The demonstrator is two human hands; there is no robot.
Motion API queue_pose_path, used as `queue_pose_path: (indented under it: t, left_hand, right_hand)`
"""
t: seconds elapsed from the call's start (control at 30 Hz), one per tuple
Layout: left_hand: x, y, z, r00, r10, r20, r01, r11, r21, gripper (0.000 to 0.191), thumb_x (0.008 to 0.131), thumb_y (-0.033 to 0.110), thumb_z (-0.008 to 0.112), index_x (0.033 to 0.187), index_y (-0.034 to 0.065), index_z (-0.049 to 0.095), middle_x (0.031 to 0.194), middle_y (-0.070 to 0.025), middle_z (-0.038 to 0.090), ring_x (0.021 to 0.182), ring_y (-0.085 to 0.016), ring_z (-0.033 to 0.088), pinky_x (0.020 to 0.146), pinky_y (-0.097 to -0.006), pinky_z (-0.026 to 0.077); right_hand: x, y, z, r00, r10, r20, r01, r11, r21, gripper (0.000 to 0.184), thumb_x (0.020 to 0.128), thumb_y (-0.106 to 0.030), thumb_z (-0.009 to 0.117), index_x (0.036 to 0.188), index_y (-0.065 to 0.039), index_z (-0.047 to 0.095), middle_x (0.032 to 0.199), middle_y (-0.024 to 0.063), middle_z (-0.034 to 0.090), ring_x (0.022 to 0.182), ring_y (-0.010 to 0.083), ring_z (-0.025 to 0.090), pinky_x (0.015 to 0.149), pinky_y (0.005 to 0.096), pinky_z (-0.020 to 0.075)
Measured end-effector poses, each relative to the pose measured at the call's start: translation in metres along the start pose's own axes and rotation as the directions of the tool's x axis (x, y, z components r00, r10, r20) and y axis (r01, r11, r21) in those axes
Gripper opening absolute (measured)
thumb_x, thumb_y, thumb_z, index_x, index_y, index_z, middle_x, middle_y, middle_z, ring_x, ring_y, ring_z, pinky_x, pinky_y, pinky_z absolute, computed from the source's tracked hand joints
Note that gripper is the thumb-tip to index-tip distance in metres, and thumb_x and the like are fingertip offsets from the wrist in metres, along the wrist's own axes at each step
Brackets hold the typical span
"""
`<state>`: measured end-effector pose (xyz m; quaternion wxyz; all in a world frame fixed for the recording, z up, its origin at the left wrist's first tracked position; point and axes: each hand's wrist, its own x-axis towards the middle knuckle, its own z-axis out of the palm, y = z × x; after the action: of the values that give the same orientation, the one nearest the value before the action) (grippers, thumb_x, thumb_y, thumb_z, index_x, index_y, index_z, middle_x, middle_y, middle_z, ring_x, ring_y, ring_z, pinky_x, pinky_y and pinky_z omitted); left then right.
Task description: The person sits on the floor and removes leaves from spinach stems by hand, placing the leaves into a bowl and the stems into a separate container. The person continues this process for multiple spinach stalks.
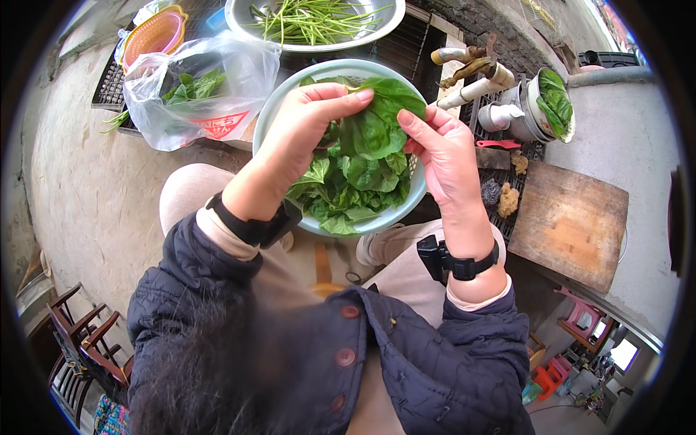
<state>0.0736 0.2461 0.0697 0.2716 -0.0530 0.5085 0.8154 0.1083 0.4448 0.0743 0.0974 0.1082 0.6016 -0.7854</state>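
My left hand (310, 122) pinches the stem end of a broad green leaf (375, 130) between thumb and fingers. At the leaf's right edge, my right hand (443, 147) grips it with thumb and fingertips. Both hands are above a pale blue plastic colander (384, 222), which holds a heap of leafy greens (348, 190). Beyond it stands a metal basin (321, 48) with long green stems (315, 19). On the left, a clear plastic bag (163, 122) with red print has more leaves (193, 89) in it.
Orange plastic baskets (155, 38) stand at the upper left. To the right are a tap (478, 70), a bowl of leaves (554, 106) on stacked pots, a pink-handled tool (498, 144), scouring pads (508, 200) and a wooden cutting board (568, 223). Wooden chairs (89, 337) are at the lower left.
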Motion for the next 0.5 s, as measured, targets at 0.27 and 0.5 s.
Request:
queue_pose_path:
  t: [0.27,0.5]
  left_hand:
    - [0.013,0.004,-0.012,0.978,-0.055,-0.203,0.013,0.979,-0.205,0.014,0.089,0.019,0.068,0.094,0.0053,0.07,0.084,0.0008,0.068,0.071,-0.006,0.06,0.063,-0.0203,0.045]
    - [0.005,0.001,-0.007,0.982,0.149,-0.113,-0.166,0.972,-0.168,0.024,0.091,0.018,0.067,0.107,0.0012,0.069,0.094,-0.0036,0.07,0.084,-0.009,0.064,0.076,-0.0233,0.051]
  right_hand:
    - [0.001,-0.013,-0.011,0.875,-0.393,0.283,0.191,0.816,0.545,0.016,0.088,-0.006,0.068,0.104,-0.007,0.069,0.086,0.0051,0.063,0.069,0.0141,0.051,0.061,0.0251,0.0399]
    - [-0.002,-0.006,-0.008,0.979,-0.055,0.197,0.0,0.963,0.269,0.018,0.092,-0.011,0.064,0.108,-0.004,0.06,0.092,0.0067,0.062,0.074,0.0117,0.056,0.058,0.0224,0.043]
